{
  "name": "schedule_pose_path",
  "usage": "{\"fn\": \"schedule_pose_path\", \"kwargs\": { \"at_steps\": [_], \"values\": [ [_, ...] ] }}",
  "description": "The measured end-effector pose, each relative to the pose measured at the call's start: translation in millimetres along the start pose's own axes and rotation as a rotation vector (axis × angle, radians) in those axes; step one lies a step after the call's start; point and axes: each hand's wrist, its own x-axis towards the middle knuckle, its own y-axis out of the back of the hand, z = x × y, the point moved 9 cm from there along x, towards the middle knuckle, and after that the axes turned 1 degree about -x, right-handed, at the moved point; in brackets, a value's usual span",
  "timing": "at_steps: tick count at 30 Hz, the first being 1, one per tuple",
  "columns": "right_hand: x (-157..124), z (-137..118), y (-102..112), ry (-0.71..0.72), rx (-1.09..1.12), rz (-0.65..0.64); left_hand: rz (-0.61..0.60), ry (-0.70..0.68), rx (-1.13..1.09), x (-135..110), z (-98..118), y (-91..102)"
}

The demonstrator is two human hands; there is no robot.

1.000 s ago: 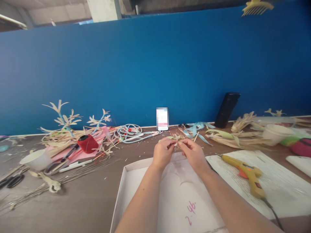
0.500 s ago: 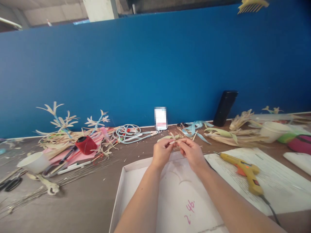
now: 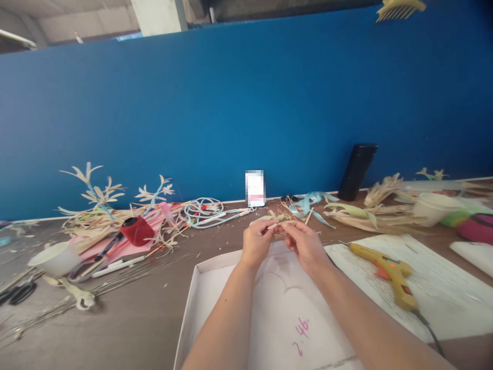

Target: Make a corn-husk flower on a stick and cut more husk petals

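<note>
My left hand (image 3: 257, 242) and my right hand (image 3: 305, 243) meet above the far edge of a white shallow box lid (image 3: 269, 329). Thumb and fingers of both are pinched on a small pale strip (image 3: 275, 226), which looks like corn husk and is mostly hidden by the fingertips. Behind the hands lie dry scraps and a light blue ribbon (image 3: 306, 204). Pink handwriting, "2.46.", and a thin curved strand show inside the lid.
To the right, a yellow glue gun (image 3: 385, 270) rests on printed paper (image 3: 454, 288), with corn husks (image 3: 381, 218) behind it. On the left are a red thread spool (image 3: 136, 231), husk flowers (image 3: 102, 192), a white bowl (image 3: 56, 258), scissors (image 3: 21, 292) and wires. A phone (image 3: 254, 189) leans on the blue partition.
My right hand's fingers have shifted slightly around the pale strip. My left hand stays almost still, and nothing else has moved visibly.
</note>
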Motion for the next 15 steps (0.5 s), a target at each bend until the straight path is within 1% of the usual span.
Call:
{"fn": "schedule_pose_path", "kwargs": {
  "at_steps": [4,10,15],
  "values": [
    [0,0,-1,-0.013,0.030,-0.008,0.000,0.024,-0.043,0,-1,-0.8],
    [-1,-1,-2,-0.040,0.070,-0.007,-0.010,0.061,-0.146,0,-9,-5.2],
    [-2,0,-4,-0.048,0.110,-0.033,-0.008,0.077,-0.192,0,-12,-6.0]
  ]
}}
